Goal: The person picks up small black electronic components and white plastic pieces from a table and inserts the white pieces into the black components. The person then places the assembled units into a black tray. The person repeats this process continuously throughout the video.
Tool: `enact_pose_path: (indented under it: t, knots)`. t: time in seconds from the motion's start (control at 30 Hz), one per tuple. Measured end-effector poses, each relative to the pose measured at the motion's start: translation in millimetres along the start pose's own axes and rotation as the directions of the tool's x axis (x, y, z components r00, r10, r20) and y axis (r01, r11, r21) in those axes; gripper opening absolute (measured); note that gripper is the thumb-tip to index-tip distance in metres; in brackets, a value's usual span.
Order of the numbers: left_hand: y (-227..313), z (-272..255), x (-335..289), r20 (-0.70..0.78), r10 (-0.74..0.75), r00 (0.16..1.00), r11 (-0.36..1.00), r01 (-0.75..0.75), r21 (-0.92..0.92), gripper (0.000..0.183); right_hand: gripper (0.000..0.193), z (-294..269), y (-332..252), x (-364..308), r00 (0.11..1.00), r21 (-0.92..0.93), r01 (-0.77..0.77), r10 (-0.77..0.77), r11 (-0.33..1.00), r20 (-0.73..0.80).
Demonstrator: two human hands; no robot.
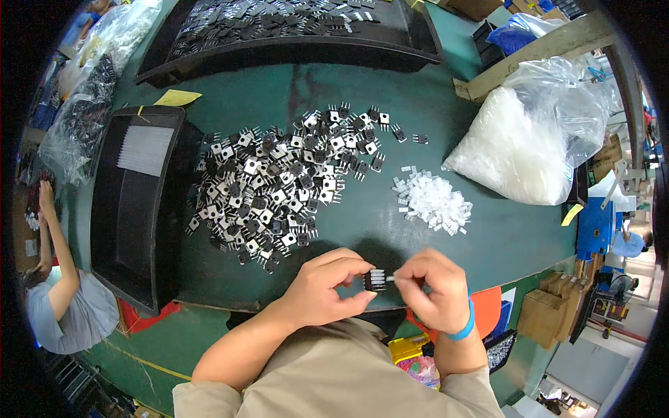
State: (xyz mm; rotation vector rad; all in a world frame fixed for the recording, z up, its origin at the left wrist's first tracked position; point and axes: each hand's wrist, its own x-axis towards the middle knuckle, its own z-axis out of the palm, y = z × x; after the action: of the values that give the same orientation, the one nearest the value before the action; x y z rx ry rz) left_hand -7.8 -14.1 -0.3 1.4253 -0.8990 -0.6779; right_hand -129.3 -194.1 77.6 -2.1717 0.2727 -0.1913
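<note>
Close to the table's near edge, my left hand pinches a short row of black transistors between thumb and fingers. Small translucent white sleeves show on the right side of that row. My right hand, closed, grips a single small white sleeve by its fingertips, pointed at the row. A large heap of loose transistors, black with silvery metal backs and metal legs, lies beyond my left hand. Farther out from my right hand sits a small pile of white sleeves.
At left stands a black tray holding a white ribbed stack. A larger black bin of transistors is at the far side. A clear bag of white pieces rests at right. Another person works at far left.
</note>
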Motion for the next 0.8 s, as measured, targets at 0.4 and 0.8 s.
enact_pose_path:
  t: [0.4,0.8]
  knots:
    - [3,-1,1,0.015,-0.016,1.0,1.0,0.016,0.003,0.036,0.017,8,-6,-6,0.998,-0.101,0.065,-0.065,0.993,0.008]
    - [3,-1,1,0.014,-0.014,1.0,1.0,0.014,0.011,0.034,0.023,9,-6,-18,0.998,-0.018,0.06,-0.061,0.998,-0.035]
